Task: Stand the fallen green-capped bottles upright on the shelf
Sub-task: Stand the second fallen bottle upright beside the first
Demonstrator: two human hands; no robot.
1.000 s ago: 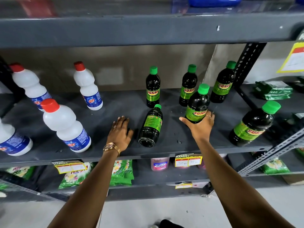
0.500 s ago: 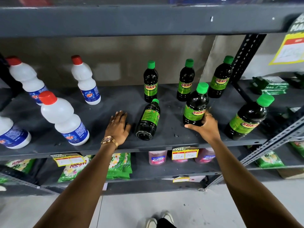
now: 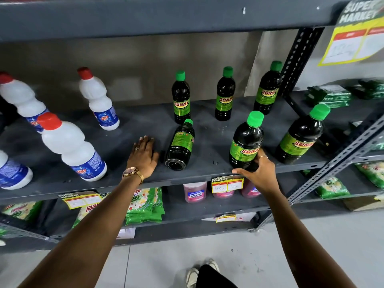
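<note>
One dark green-capped bottle (image 3: 181,145) lies on its side on the grey shelf (image 3: 128,179), base toward me, cap toward the back. My left hand (image 3: 143,155) rests flat on the shelf just left of it, fingers apart, not touching it. My right hand (image 3: 256,173) grips the base of an upright green-capped bottle (image 3: 247,142) near the shelf's front edge. Three more green-capped bottles stand along the back (image 3: 181,98) (image 3: 225,95) (image 3: 268,89), and another (image 3: 301,136) stands at the right front.
White red-capped bottles (image 3: 70,146) (image 3: 97,99) stand on the left half of the shelf. A perforated upright post (image 3: 299,59) bounds the bay on the right. Price tags (image 3: 227,185) hang on the front edge. Green packets (image 3: 145,206) and pink bottles fill the shelf below.
My right hand has slid lower around the upright bottle's base near the front edge. The left hand and the lying bottle have stayed where they were.
</note>
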